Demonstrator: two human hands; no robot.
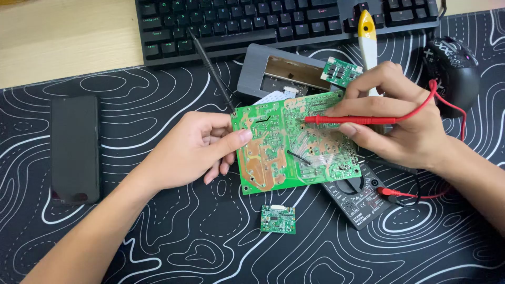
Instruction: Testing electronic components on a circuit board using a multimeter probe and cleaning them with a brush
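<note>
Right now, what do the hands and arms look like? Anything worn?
Both hands are bare: the left hand and right hand show no gloves, rings or watch. Both forearms are bare as far as the frame shows, with no sleeves in view. Nails are short and unpainted.

Two bare forearms entered from the lower frame edge, each ending in an ungloved hand: left hand [192,150], right hand [402,123]. No sleeve cuff showed on either arm within view. Neither wrist carried a watch or band, and the fingers bore no rings. Fingernails were short, trimmed and unpainted.
</note>
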